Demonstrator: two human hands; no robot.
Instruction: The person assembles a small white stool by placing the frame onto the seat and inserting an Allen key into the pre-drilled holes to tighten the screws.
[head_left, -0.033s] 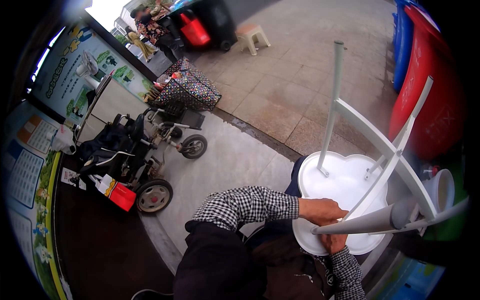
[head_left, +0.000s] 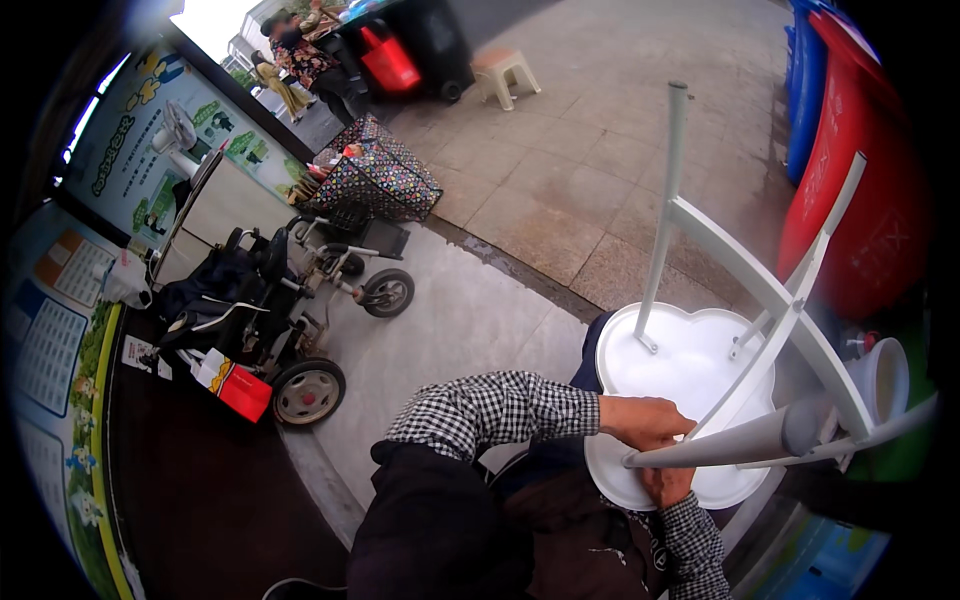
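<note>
A white stool (head_left: 660, 370) with a scalloped, flower-shaped seat lies upside down over my lap, its pale metal legs pointing up and away. Crossbars (head_left: 740, 255) join the legs. My left hand (head_left: 645, 422) is over the seat's underside, fingers closed, beside the base of the nearest leg (head_left: 725, 450). Just below that leg, my right hand (head_left: 668, 485) is curled close to the left one, its fingertips hidden behind the leg. Whatever sits between the fingers is too small or covered to make out.
A wheelchair (head_left: 300, 310) stands to the left, near a patterned bag (head_left: 375, 175). A small plastic stool (head_left: 505, 75) is farther off, past a black wheeled bin (head_left: 425, 40) and people. Red (head_left: 850, 190) and blue bins (head_left: 805, 90) line the right, with a translucent tub (head_left: 885, 375).
</note>
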